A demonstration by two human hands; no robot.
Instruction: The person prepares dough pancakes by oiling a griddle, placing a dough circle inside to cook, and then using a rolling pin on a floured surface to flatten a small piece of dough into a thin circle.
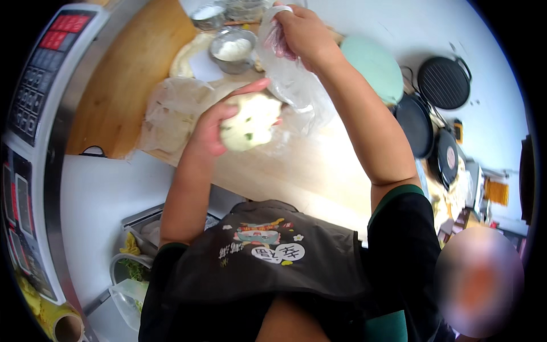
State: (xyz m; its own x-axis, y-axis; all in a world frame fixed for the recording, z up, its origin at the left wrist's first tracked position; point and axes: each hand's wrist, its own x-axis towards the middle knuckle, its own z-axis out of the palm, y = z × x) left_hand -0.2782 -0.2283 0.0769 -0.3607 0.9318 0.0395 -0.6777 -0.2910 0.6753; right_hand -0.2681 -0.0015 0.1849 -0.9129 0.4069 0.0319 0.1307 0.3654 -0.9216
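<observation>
A round pale piece of dough (251, 122) with green bits in it rests in my left hand (213, 124), which holds it above the wooden work board (265, 175). Higher up and to the right, my right hand (299, 32) grips a clear plastic bag (295, 89) near its top, and the bag hangs down towards the board. The bag partly covers the fingers of that hand. Left of my left hand lies another plastic bag or sheet (175, 102) over something pale. A metal bowl (233, 49) of white powder stands beyond my left hand.
More metal bowls (209, 16) stand at the back. A mint-green round lid or board (372, 66) and several dark pans (412, 126) are along the right side. A digital scale or keypad device (47, 64) fills the left edge. Containers with greens (132, 269) stand low on the left.
</observation>
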